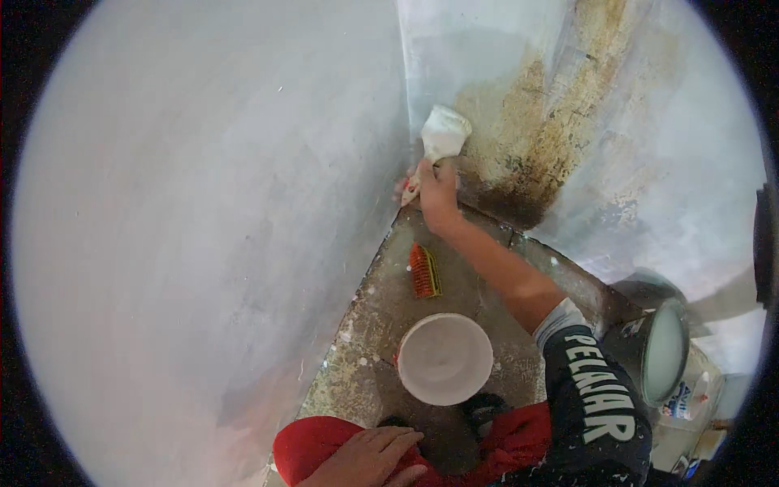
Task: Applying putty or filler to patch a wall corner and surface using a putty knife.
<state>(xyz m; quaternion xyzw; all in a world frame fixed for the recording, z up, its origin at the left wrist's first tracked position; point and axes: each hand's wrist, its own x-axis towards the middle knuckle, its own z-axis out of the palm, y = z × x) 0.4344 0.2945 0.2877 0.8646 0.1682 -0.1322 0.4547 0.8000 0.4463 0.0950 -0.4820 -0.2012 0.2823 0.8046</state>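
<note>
My right hand (439,195) is closed round the handle of a wide paintbrush (445,135), whose white-coated head points up at the wall near the corner. Below the grip, the handle's end shows red marks. Brown and dark stains (540,138) spread over the wall just right of the brush. My left hand (369,454) lies with outstretched fingers on my red-clothed knee (312,442) and holds nothing. Between my feet and the corner stands a round bucket (445,359) of whitish paint.
A scrub brush (423,270) with orange bristles lies on the spattered floor (349,377) beyond the bucket. At the right are a dark bucket (665,353) and a white container (690,398). A pale wall (203,203) fills the left side.
</note>
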